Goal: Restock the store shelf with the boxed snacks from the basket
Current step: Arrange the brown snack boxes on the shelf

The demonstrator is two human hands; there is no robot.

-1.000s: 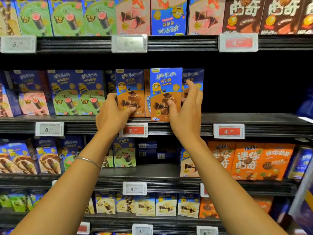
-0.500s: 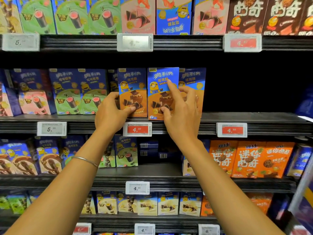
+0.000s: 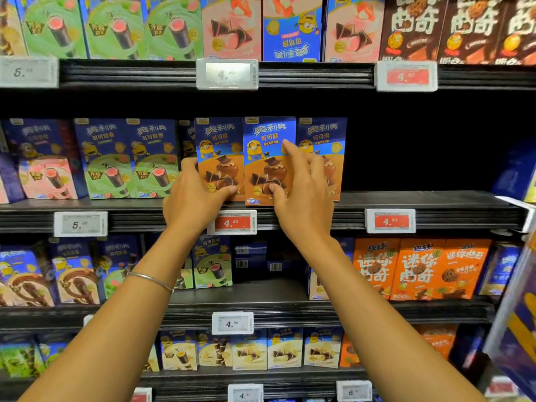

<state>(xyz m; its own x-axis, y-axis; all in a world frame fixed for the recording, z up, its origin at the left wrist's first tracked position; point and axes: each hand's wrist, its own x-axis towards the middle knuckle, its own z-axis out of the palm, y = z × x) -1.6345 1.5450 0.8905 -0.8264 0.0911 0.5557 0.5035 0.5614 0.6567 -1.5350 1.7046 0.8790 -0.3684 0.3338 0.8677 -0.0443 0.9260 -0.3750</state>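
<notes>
Snack boxes (image 3: 269, 169) of blue-and-brown cardboard, three abreast: stood upright at the near edge of the black metal middle shelf (image 3: 435, 203), side by side and touching, just above a red price tag (image 3: 232, 223) clipped to the shelf lip.

Held the left snack box (image 3: 219, 140) in the left grip (image 3: 191, 201), thumb flat on the lower front, fingers curled round the left edge of the carton. Wore a thin silver bangle (image 3: 150, 281) on that wrist.

Touched the middle snack box (image 3: 268, 132) with the right grip (image 3: 304, 195) without clasping it: fingers spread and fairly straight, index tip on the upper right of the front panel, thumb on the lower front. Laid the remaining fingers across the front of the right snack box (image 3: 322, 132). Sat a touch nearer than its neighbours, that middle carton, lower edge right at the shelf lip.

Flanked on the left, along the same shelf, by upright green-and-blue cardboard boxes (image 3: 127, 158). Showed orange cardboard boxes (image 3: 420, 268) on the shelf below, off to the right.
</notes>
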